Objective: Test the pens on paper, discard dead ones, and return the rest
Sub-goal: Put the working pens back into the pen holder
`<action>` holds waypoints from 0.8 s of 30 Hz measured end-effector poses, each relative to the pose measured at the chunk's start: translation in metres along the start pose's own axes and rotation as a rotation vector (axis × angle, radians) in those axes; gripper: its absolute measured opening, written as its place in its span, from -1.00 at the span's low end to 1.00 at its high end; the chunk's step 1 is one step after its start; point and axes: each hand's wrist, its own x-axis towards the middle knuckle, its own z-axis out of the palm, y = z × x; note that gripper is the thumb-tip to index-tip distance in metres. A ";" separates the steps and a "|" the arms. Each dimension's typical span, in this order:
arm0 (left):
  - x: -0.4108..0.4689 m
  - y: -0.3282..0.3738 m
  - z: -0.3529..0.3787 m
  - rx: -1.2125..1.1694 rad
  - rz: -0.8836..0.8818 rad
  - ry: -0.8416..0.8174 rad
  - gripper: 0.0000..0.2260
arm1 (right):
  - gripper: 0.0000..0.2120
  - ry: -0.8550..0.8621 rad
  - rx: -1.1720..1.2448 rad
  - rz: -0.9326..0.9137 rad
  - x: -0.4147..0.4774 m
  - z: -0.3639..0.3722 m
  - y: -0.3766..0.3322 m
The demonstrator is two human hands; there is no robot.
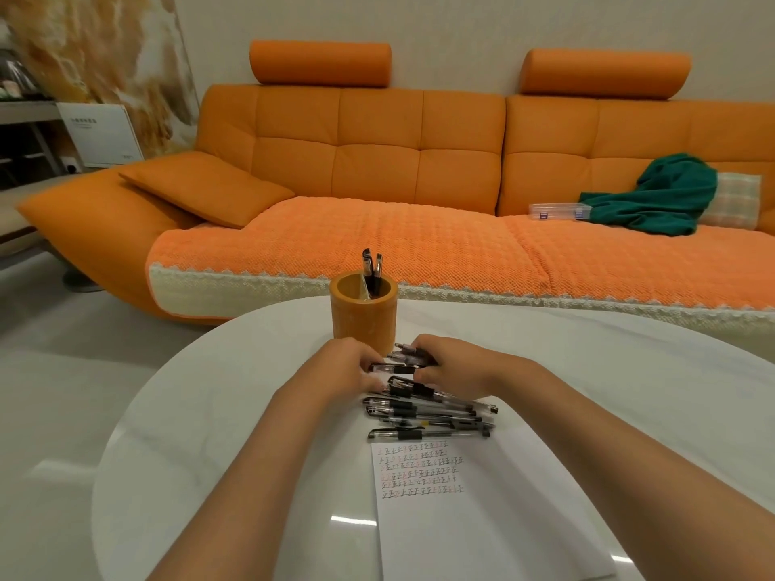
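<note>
Several black gel pens (432,413) lie in a loose pile on the white round table (209,413), just beyond a sheet of paper (482,530) covered with rows of small test marks. My left hand (348,364) and my right hand (444,360) meet over the far end of the pile. Both pinch a black pen (392,368) between them, fingers curled on it. Behind the hands stands an orange pen holder (363,314) with two black pens (372,270) upright inside it.
An orange sofa (419,161) fills the space behind the table, with a green cloth (658,195) and a clear plastic box (560,211) on its seat. A white board (100,134) leans by shelves at the left. Grey floor lies to the left of the table.
</note>
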 end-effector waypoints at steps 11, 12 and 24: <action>-0.008 0.019 -0.032 -0.672 0.171 0.452 -0.87 | -0.83 0.077 0.301 -0.101 -0.001 -0.018 -0.032; -0.008 0.021 -0.036 -0.714 0.189 0.476 -0.85 | -0.85 0.096 0.338 -0.125 -0.001 -0.021 -0.037; 0.019 -0.017 -0.039 -0.535 -0.024 0.429 -0.51 | -0.81 0.766 1.106 -0.224 0.057 -0.046 -0.106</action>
